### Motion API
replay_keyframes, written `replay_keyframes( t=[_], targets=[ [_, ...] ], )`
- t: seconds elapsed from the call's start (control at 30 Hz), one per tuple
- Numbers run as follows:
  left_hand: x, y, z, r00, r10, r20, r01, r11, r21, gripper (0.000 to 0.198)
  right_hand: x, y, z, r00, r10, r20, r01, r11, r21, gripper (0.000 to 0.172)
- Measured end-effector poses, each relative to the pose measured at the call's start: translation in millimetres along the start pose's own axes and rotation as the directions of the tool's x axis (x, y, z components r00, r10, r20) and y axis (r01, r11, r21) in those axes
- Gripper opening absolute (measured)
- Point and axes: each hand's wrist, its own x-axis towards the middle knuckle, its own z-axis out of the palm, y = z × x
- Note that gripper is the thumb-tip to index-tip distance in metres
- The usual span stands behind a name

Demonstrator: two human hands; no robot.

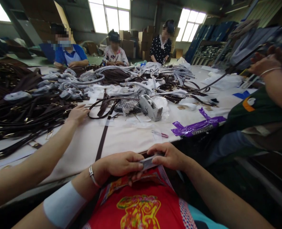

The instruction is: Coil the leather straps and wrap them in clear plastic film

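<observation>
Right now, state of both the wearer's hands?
Left hand: closed, holding one end of a flat grey strip between thumb and fingers.
Right hand: closed, holding the strip's other end.

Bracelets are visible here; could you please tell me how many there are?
2: a silver bracelet just behind the person's left hand and a pale bracelet worn by a co-worker at the right. Others may be hidden.

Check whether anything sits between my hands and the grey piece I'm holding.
Nothing visible does. Your left hand and right hand each grip the grey piece directly, from opposite ends; the red apron appears just below it in the picture.
</observation>
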Motion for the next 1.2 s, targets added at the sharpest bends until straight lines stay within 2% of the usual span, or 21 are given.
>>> replay_keyframes(
  t=[0.1, 0.13, 0.27, 0.37, 0.43, 0.5, 0.53, 0.6, 0.67, 0.73, 0.8, 0.9, 0.97, 1.03, 1.13, 1.2],
  targets=[
    [-2.0, -8.6, 1.4, 0.999, -0.008, 0.033, 0.015, 0.978, -0.210, 0.035, -4.8, 1.9, -6.0, 0.995, -0.077, 0.064, 0.076, 0.997, 0.014, 0.061],
    [-2.2, -11.5, 2.3, 1.000, -0.003, 0.023, 0.009, 0.966, -0.259, 0.034, -5.7, 2.9, -7.5, 0.988, -0.130, 0.084, 0.133, 0.991, -0.023, 0.062],
    [1.1, -24.0, 10.7, 1.000, 0.018, -0.009, -0.020, 0.912, -0.409, 0.033, -2.8, 17.6, -7.6, 0.939, -0.342, 0.031, 0.334, 0.891, -0.307, 0.029],
    [8.6, -27.8, 23.7, 0.995, 0.092, -0.026, -0.092, 0.835, -0.543, 0.036, 5.0, 36.3, 1.4, 0.886, -0.450, -0.107, 0.366, 0.824, -0.433, 0.029],
    [14.6, -23.4, 31.1, 0.974, 0.189, -0.121, -0.224, 0.755, -0.616, 0.034, 9.4, 46.4, 12.9, 0.863, -0.459, -0.211, 0.346, 0.842, -0.415, 0.029],
    [19.5, -13.6, 32.3, 0.906, 0.271, -0.325, -0.421, 0.657, -0.625, 0.027, 11.0, 52.4, 28.0, 0.886, -0.360, -0.292, 0.268, 0.912, -0.311, 0.031],
    [21.0, -7.8, 29.8, 0.847, 0.284, -0.449, -0.523, 0.600, -0.605, 0.023, 10.5, 53.8, 36.3, 0.907, -0.285, -0.311, 0.214, 0.946, -0.244, 0.034],
    [22.2, 2.9, 18.8, 0.698, 0.247, -0.672, -0.683, 0.510, -0.522, 0.019, 7.1, 54.3, 52.7, 0.943, -0.136, -0.303, 0.105, 0.988, -0.117, 0.038],
    [21.8, 8.7, 4.2, 0.539, 0.176, -0.823, -0.775, 0.487, -0.403, 0.026, 1.9, 52.2, 66.9, 0.967, -0.024, -0.254, 0.027, 1.000, 0.010, 0.041],
    [21.6, 8.1, -8.6, 0.383, 0.150, -0.911, -0.809, 0.531, -0.253, 0.032, -3.1, 47.9, 77.2, 0.983, 0.067, -0.173, -0.033, 0.981, 0.191, 0.043],
    [22.8, 2.6, -16.1, 0.247, 0.176, -0.953, -0.791, 0.604, -0.093, 0.034, -6.8, 42.2, 83.3, 0.986, 0.142, -0.092, -0.095, 0.915, 0.392, 0.045],
    [27.0, -9.3, -18.1, 0.089, 0.276, -0.957, -0.675, 0.723, 0.146, 0.028, -9.7, 33.9, 86.0, 0.973, 0.231, -0.019, -0.174, 0.780, 0.601, 0.047],
    [29.6, -17.7, -17.0, 0.030, 0.365, -0.931, -0.561, 0.777, 0.286, 0.022, -10.4, 29.5, 84.4, 0.961, 0.276, 0.001, -0.206, 0.716, 0.667, 0.049],
    [30.7, -26.0, -16.5, 0.014, 0.473, -0.881, -0.448, 0.791, 0.417, 0.018, -10.5, 25.9, 81.1, 0.953, 0.304, 0.006, -0.222, 0.683, 0.695, 0.051],
    [29.1, -35.9, -18.2, 0.060, 0.619, -0.783, -0.319, 0.755, 0.572, 0.017, -10.5, 20.8, 75.3, 0.942, 0.334, 0.011, -0.241, 0.657, 0.715, 0.054],
    [26.9, -39.6, -20.6, 0.077, 0.646, -0.759, -0.280, 0.745, 0.606, 0.017, -10.3, 17.8, 72.3, 0.936, 0.351, 0.012, -0.253, 0.651, 0.715, 0.054]
  ],
)
